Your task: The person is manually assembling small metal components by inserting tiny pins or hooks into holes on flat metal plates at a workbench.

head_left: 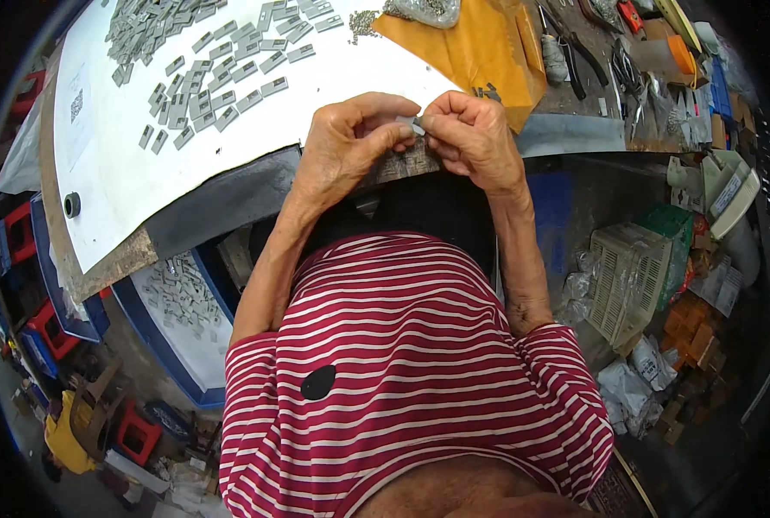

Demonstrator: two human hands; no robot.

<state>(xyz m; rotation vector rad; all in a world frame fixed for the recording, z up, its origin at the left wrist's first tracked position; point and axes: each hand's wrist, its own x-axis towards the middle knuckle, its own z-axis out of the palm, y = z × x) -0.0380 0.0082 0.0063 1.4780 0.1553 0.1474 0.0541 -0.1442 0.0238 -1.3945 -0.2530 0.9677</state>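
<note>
Worktable with worn wooden edge [134, 255]: mostly spread with one large white sheet [255, 160].
Blue rectangular tray with white lining [162, 350]: one below the table's left side, strewn with small grey parts [182, 298], too many to count.
Beige slotted plastic basket [614, 293]: one, low on the right; cannot tell any contents.
Orange-yellow paper envelope [471, 52]: one, beyond the right hand [475, 138], under one clear plastic bag [432, 10].
Two bare hands: nearly together above the table's front edge; right thumb and forefinger pinched on one piece, left hand [346, 142] curled with fingertips just beside; cannot tell whether also gripping.
Grey oblong pieces with dark openings [273, 86]: dozens on the sheet, heaped at the far side, looser nearer; overlapping too much to count exactly.
Black ring-shaped part [72, 205]: one, near the sheet's left edge.
Held pale-grey piece [418, 127]: one, tiny, between both hands' fingertips, mostly covered.
</note>
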